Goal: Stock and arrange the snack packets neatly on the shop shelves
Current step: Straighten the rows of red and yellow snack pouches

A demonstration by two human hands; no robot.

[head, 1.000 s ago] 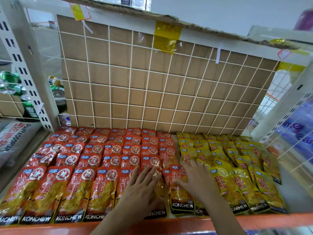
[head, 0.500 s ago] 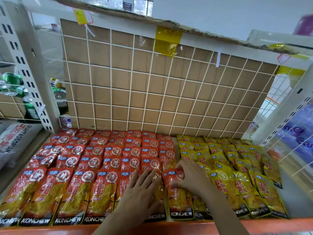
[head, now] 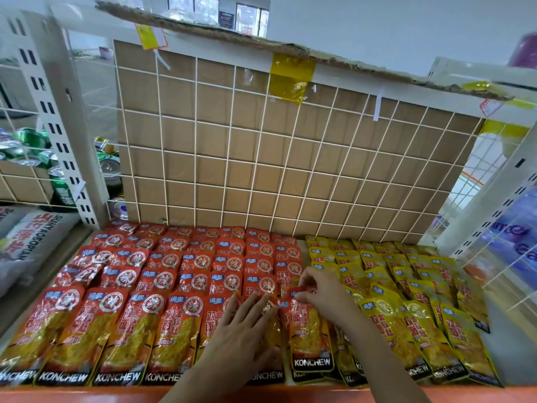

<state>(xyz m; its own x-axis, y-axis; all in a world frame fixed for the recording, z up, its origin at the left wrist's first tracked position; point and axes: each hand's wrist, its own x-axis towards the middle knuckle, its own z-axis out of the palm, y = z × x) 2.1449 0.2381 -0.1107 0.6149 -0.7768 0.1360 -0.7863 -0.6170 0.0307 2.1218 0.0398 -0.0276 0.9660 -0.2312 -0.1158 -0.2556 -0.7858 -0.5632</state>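
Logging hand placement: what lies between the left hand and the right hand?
Head view: one red KONCHEW packet, its top edge pinched by the right hand; the left hand lies flat beside it.

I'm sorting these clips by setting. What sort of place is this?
Most likely a small shop: rows of identical red snack packets and yellow snack packets fill a shelf backed by a white wire grid, with drink cans stocked to its left.

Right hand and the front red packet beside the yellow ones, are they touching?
Touching. The head view shows the right hand pinching the top edge of the red packet.
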